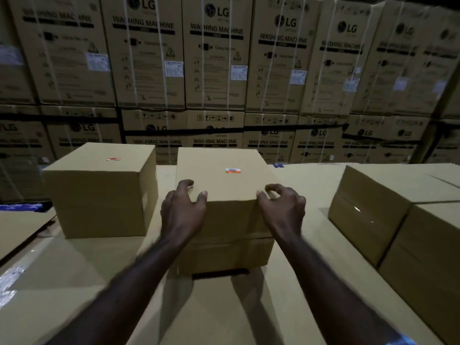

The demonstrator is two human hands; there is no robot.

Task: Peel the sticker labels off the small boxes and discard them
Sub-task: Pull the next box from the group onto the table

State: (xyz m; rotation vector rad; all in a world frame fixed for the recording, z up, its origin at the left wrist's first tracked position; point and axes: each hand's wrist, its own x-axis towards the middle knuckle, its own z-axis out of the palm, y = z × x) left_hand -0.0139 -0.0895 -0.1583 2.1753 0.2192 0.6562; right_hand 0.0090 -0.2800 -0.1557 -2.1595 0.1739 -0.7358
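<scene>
Forearms are reaching in from the bottom edge, from about 7 and 5 o'clock, across a wide tan cardboard surface (216,314) toward the centre. Both hands are meeting the near top edge of a plain brown cardboard box (224,220), which is standing upright at the middle of the view. The left hand (183,207) is sitting at the box's near left corner, fingers curled and slightly spread, thumb tip and fingertips touching the top face. The right hand (283,207) is sitting at the near right corner, fingers bent like a claw, thumb tip pressing the top edge; whether it is gripping firmly I cannot tell. Motion blur is softening both arms.

Just beyond the hands, toward 12 o'clock on that box's top face, a small orange and white sticker label (233,170) is lying flat, with neither hand touching it.

At 9 o'clock, just beside the middle box with a narrow gap between them, a second brown cardboard box (99,195) is standing, carrying its own small orange and white sticker (113,159) on top. At 3 o'clock, well apart, a row of tape-sealed brown cartons (388,220) is running off the right edge.

Farthest back, from 10 to 2 o'clock, a wall of stacked large cartons printed "LG WASHING MACHINE" (216,58) is filling the dim background.
</scene>
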